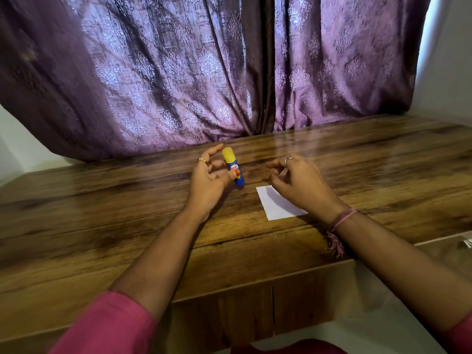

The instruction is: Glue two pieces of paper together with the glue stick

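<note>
Left hand (208, 175), centre of frame: fingers spread and loosely curled beside the upright blue glue stick with yellow cap (233, 166); a fingertip seems to touch its barrel, with no closed grip. Right hand (297, 181), right of centre: relaxed, holding nothing, hovering over the white rectangular paper sheet (277, 204) on the brown wooden tabletop (102, 213). I judge this the pick-up step; next I must close round the stick and uncap it. Whether there is a second sheet, I cannot tell.

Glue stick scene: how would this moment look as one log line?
glue stick: upright, capped, beside left hand | right hand: over paper | gluing: not begun
</note>
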The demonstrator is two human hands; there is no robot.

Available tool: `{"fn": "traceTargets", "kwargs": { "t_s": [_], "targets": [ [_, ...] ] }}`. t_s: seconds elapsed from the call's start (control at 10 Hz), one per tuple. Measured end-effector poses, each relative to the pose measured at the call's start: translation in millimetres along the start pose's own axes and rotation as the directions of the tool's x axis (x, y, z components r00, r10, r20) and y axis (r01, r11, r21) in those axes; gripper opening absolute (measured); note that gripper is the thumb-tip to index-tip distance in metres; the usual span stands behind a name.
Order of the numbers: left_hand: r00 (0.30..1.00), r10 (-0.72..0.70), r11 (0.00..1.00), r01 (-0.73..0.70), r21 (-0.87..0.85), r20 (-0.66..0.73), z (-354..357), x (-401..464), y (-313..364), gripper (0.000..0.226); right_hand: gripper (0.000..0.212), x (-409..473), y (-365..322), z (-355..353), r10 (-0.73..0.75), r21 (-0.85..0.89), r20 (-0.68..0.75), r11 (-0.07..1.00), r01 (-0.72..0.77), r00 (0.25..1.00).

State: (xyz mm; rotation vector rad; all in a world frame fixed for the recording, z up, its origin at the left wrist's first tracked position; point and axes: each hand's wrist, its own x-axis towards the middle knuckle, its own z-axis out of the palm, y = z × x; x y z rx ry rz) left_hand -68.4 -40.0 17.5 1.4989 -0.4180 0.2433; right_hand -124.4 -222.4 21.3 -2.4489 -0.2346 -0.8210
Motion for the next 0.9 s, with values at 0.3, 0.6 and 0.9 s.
{"fn": "traceTargets", "kwargs": {
  "t_s": [0.3,0.6,0.9],
  "targets": [
    [0.992,-0.054,0.989,0.037,0.146,0.115,-6,8,-17,0.048,0.024,0,0,-1,0.055,-0.033,0.04,0.998,-0.054,0.998],
    [0.986,-0.092,0.982,0.067,0.177,0.141,-7,8,-21,0.051,0.024,-1,0,-4,0.072,0.0,0.051,0.997,-0.072,0.996],
    [0.992,-0.016,0.984,-0.007,0.177,0.127,-6,-2,-5,0.051,0.016,2,5,-3,0.136,0.113,-0.023,0.985,-0.132,0.99]
  ]
}}
